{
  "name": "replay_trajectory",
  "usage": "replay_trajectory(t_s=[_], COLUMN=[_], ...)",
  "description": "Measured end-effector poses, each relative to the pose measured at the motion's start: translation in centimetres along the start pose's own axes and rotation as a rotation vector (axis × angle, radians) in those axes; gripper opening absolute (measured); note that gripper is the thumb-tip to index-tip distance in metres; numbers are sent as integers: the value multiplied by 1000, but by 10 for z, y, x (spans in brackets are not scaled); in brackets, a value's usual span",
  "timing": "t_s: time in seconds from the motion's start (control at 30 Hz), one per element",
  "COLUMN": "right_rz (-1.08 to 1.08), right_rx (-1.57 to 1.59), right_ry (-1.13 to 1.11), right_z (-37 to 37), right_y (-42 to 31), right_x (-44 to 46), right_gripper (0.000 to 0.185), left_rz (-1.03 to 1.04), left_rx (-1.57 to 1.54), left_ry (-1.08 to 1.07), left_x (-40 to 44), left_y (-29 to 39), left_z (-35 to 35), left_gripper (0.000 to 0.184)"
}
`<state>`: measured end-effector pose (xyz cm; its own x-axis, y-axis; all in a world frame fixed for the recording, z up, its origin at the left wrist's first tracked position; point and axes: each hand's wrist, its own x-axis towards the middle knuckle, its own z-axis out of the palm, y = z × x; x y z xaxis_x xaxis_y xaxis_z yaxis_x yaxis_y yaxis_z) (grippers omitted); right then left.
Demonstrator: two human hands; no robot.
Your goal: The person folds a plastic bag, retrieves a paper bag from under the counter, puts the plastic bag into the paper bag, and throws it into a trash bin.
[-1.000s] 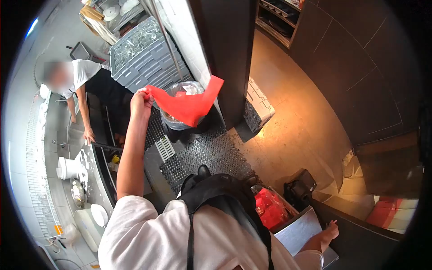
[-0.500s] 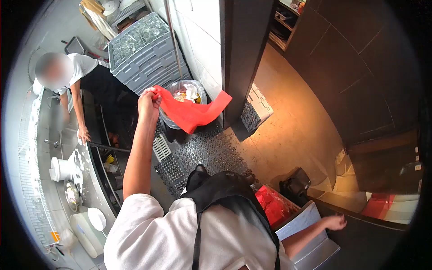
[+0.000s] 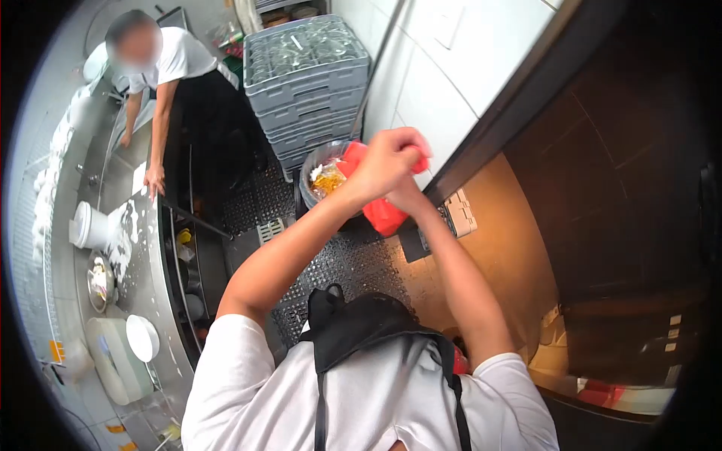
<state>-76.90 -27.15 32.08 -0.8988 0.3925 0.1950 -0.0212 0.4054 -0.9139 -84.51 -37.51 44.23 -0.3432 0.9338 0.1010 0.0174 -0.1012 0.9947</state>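
Note:
A thin red plastic bag (image 3: 385, 216) hangs bunched in front of me, partly hidden by my hands. My left hand (image 3: 385, 167) is closed on its upper part, fingers curled and slightly blurred. Just behind and below it, my right hand (image 3: 407, 197) meets the bag too, closed around it, though its fingers are mostly covered by the left. Close behind the bag stands a lined waste bin (image 3: 310, 188) with food scraps and crumpled paper inside.
Grey racks of glasses (image 3: 307, 101) are stacked beside the bin. At left, a co-worker (image 3: 180, 56) leans on the steel sink counter (image 3: 162, 270), which bears a white bucket (image 3: 91, 225) and bowls. A crate (image 3: 460, 213) sits by the dark doorway.
My right hand has come up from the lower right to join my left at the red bag. The bag went from spread out to bunched, and my view has turned.

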Motion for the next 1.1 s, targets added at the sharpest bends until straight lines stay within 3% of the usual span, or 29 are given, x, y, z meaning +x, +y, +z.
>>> replay_trajectory(t_s=[0.07,0.13,0.17,0.27,0.33,0.47,0.5,0.57,0.67,0.7,0.8,0.9,1.0,1.03,1.1], right_rz=[-26,308,253,279,192,167,185,54,352,338,-267,-1145,-1214,-1315,-799], right_rx=[60,108,244,341,284,233,219,291,445,550,140,-862,-1073,-1109,-1115], right_ry=[-10,-71,-88,-133,-169,-252,-266,-195,-113,14,478,-122,-365,-273,-588], right_z=[10,-4,-7,-2,10,47,50,64,62,59,53,55,59,54,37], right_y=[-18,-63,-67,-99,-104,-131,-130,-129,-127,-130,-166,-204,-172,-145,-134], right_x=[15,26,30,40,59,86,95,109,133,142,144,144,175,199,223], right_gripper=[51,47,42,41,46,39,36,29,28,36,39,58,61,42,28], left_rz=[287,413,445,308,242,260,301,180,26,-58,-147,-78,-35,-120,-148], left_rx=[-93,338,437,468,574,366,204,-32,-180,-230,-442,-429,-158,-127,66], left_ry=[-42,193,254,90,-97,-11,65,9,76,152,248,280,268,161,171], left_x=[-1,-24,-29,-49,-55,-48,-44,-31,-28,-29,-35,-32,-22,-18,-29], left_y=[-7,12,2,-54,-56,-72,-68,-92,-100,-100,-101,-87,-73,-80,-54], left_z=[-28,-82,-113,-154,-149,-151,-150,-164,-178,-182,-194,-198,-207,-222,-223], left_gripper=[33,60,81,92,101,70,44,37,31,33,36,36,45,47,42])
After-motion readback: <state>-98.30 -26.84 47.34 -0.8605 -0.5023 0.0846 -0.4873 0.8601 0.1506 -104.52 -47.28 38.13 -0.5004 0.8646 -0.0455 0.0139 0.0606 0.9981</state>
